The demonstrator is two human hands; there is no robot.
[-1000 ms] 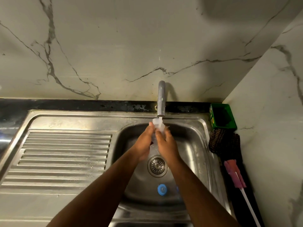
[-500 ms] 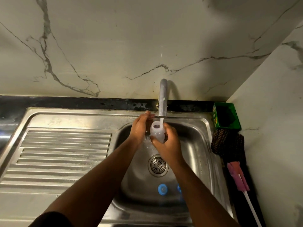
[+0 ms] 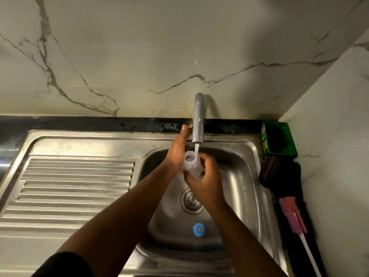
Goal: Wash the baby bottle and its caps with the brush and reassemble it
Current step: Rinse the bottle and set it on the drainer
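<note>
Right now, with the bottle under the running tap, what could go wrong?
1. The right hand alone holds the wet bottle; the left hand reaches toward the tap. That grip could slip and drop it into the sink.
2. The blue cap lies loose in the basin near the drain; a falling bottle could hit it.
3. Water may splash off the bottle's rim.
</note>
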